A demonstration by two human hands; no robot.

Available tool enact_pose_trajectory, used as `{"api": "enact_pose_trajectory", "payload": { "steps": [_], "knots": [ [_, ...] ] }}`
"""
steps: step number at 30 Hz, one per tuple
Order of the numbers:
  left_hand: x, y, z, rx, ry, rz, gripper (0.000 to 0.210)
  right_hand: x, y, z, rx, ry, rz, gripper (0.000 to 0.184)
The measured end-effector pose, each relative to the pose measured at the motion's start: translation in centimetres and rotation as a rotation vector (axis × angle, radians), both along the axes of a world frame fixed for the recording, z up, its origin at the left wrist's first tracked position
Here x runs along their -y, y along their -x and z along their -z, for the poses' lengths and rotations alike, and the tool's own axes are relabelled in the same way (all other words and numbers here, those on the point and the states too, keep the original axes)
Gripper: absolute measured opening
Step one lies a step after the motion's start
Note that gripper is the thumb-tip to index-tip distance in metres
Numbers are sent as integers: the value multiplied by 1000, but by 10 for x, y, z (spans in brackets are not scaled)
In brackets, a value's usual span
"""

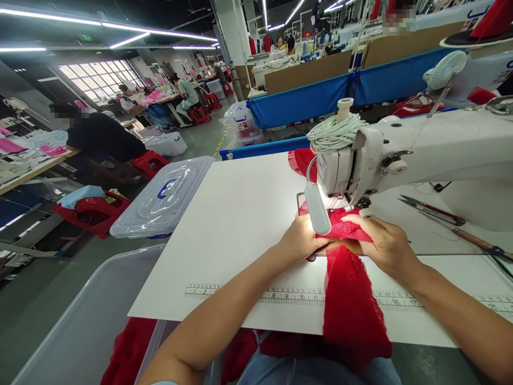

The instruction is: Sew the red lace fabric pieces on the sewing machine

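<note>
A strip of red lace fabric [344,229] lies under the head of a white sewing machine [436,144]. My right hand [387,246] pinches its right side, thumb toward the needle area. On the left, my left hand [298,240] grips the fabric's near edge; a small lit lamp [318,209] covers some of its fingers. Between my wrists, a longer red lace piece [352,305] drapes over the table's front edge toward my lap. The needle tip is hard to make out. More red cloth [302,160] shows behind the machine head.
The white table [240,214] carries a printed ruler along its front. Thread snips [433,209] and a wooden-handled tool [476,239] lie at right. A clear lid [164,198] and plastic bin [88,321] stand left. Pale cord [336,133] sits atop the machine. Other people sit farther off.
</note>
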State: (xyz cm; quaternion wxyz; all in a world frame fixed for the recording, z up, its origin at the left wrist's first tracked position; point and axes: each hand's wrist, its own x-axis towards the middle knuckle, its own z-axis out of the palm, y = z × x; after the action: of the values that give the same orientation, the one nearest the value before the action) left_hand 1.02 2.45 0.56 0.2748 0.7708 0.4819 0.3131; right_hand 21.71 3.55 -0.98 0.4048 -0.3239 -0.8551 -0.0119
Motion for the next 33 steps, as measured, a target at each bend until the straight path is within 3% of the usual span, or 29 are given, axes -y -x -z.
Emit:
{"api": "enact_pose_trajectory", "payload": {
  "steps": [9,15,24,29,33],
  "knots": [
    [5,0,16,-228,-293,-1,26,0,-8,2,57,-14,-73,22],
    [8,5,12,-420,-474,85,25,2,-14,12,121,50,-111,18],
    [18,6,0,-529,-515,133,25,1,-16,13,196,99,-125,15],
    [29,5,-11,-633,-518,139,62,0,-16,13,219,95,-136,18],
    [30,4,-8,-650,-552,111,90,0,-15,12,241,74,-127,16]
  ]
}}
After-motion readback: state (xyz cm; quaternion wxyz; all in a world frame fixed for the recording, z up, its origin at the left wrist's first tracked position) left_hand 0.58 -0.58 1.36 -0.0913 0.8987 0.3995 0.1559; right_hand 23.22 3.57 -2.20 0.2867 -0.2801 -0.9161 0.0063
